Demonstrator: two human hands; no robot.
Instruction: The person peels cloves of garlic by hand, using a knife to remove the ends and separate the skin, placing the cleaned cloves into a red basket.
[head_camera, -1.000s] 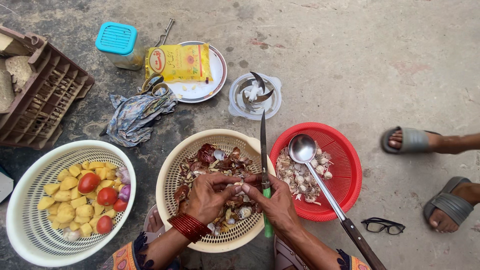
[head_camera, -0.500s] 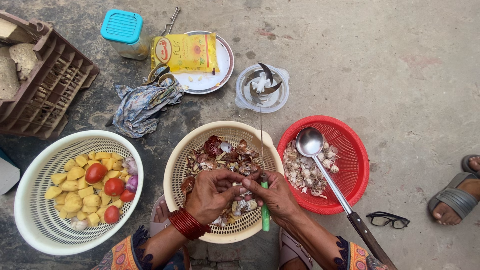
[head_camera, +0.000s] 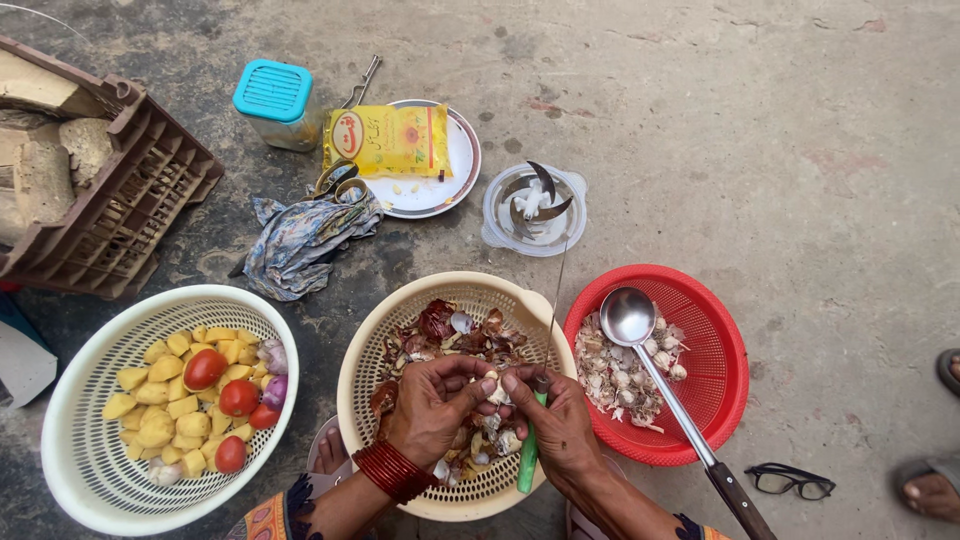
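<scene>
A white perforated plastic basket (head_camera: 75, 440) at the left holds yellow potato chunks (head_camera: 160, 405) and red tomatoes (head_camera: 205, 368). The left hand (head_camera: 432, 400), red bangles (head_camera: 392, 470) at its wrist, is curled over the cream perforated plastic basket (head_camera: 362, 345); its fingertips pinch a pale garlic clove (head_camera: 494, 388) from the left. The clove sits above the peels (head_camera: 440, 322) heaped in that basket. The right hand (head_camera: 560, 420) is closed round the green handle of a thin-bladed knife (head_camera: 529, 455), thumb and forefinger touching the clove; the blade points away, seen edge-on. To the right, a red perforated plastic basket (head_camera: 715, 345) contains garlic cloves (head_camera: 610, 370) and a steel ladle (head_camera: 630, 318). Black-framed spectacles (head_camera: 790, 481) lie on the concrete floor (head_camera: 760, 150) beside it.
</scene>
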